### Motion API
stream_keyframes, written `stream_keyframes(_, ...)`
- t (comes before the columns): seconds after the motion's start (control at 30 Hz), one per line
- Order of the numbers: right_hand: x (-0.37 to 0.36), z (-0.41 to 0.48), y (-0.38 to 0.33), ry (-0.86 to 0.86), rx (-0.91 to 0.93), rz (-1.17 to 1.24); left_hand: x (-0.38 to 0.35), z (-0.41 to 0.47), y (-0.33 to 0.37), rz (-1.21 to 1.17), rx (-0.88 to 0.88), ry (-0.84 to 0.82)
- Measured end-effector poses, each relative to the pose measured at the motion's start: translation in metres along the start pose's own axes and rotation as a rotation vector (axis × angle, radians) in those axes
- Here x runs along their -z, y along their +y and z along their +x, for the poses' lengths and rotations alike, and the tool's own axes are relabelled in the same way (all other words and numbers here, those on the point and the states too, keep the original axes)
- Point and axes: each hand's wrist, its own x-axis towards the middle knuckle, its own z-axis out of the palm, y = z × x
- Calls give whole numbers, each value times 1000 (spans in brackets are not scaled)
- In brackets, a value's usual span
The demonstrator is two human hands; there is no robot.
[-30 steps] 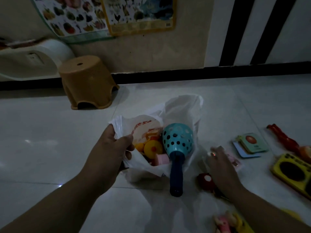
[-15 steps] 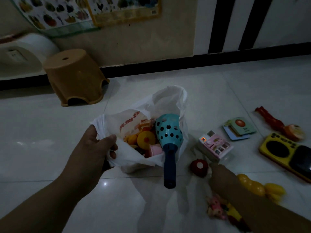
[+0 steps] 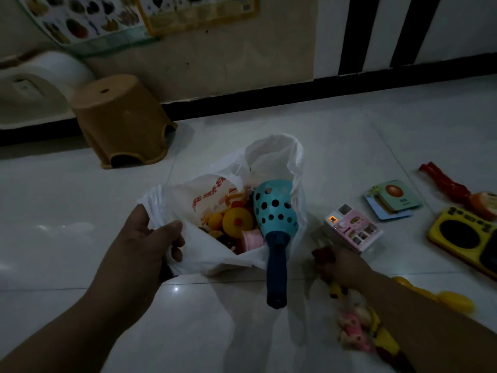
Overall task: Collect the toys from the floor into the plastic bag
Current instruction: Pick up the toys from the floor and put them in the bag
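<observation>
The left hand (image 3: 150,246), forearm reaching in from the lower left, pinched the rim of the white crinkled plastic bag (image 3: 204,254) between thumb and curled fingers. The right hand (image 3: 343,265), blurred, curled over a small red toy (image 3: 321,253).

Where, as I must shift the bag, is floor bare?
Bare: tiles left of the plastic bag, in front of the brown stool; also behind the bag. Crowded: right of it, around the right hand, pink toy, cards, yellow toy.

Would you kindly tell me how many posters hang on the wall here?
2. A green-edged fruit poster at the top left, and a yellow-edged poster just right of it. Both are cut off at the top; others may hang out of view.
</observation>
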Motion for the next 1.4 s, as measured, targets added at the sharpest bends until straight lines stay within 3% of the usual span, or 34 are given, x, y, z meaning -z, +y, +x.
stream_keyframes(0.07, 18, -11, -16, -55, -97, 673, 1, 0, -2, 0, 1, -1)
stream_keyframes(0.13, 44, -35, -37, -128, -170, 1113, 0, 0, -6, -1, -1, -11)
stream_keyframes(0.33, 107, -85, -81, -471, 102, 1252, -5, -3, -11, 3, 9, -38)
stream_keyframes(0.43, 109, -106, -116, -615, 307, 1185, -8, -8, -6, 12, 5, -72)
stream_keyframes(0.53, 89, -104, -149, -649, 418, 1067, -7, -11, -2, 20, 8, -94)
stream_keyframes(0.67, 40, -72, -186, -553, 269, 893, 0, -12, 1, 53, -6, -75)
stream_keyframes(0.77, 6, -50, -209, -330, 140, 828, 6, -9, 0, 50, -17, -77)
stream_keyframes(0.93, -12, -34, -221, -178, 111, 762, 11, -8, -3, 52, -15, -87)
stream_keyframes(1.2, 60, -100, -170, -186, 257, 577, 11, -7, -7, 67, -30, -108)
stream_keyframes(1.27, 81, -111, -141, -138, 207, 483, 8, -8, -6, 65, -33, -120)
stream_keyframes(1.4, 76, -104, -66, -125, 28, -108, 7, -6, -11, 48, -10, -136)
